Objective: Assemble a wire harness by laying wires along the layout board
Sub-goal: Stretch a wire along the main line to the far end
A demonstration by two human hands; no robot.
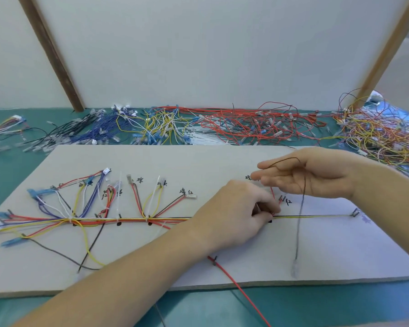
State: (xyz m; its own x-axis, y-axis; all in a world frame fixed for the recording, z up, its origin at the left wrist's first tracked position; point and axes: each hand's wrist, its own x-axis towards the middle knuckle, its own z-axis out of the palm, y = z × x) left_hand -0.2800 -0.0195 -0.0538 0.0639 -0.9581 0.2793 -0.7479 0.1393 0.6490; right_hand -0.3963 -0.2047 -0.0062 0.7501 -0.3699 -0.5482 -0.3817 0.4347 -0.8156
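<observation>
The layout board (pixel 198 161), a pale grey sheet with black handwritten marks, lies flat on the green worktop (pixel 14 175). Along its middle runs the wire bundle (pixel 128 219), made of red, yellow, blue, white and black wires, with branches that fan up toward small connectors near the marks. The left hand (pixel 241 208) rests on the board at the bundle line, and its fingers are curled and pinch a red wire (pixel 273 193) just where the bundle passes under them. The right hand (pixel 312 172) hovers a little above the board, palm turned up and fingers loosely stretched; a thin dark wire (pixel 301 208) loops over its fingers and hangs down to a pale connector near the front edge of the board. Another long red wire (pixel 236 282) leaves the board at the front edge and goes off over the worktop. Behind the board lie the loose wire piles (pixel 234 123), sorted roughly by colour, in front of a white panel (pixel 198 55).
</observation>
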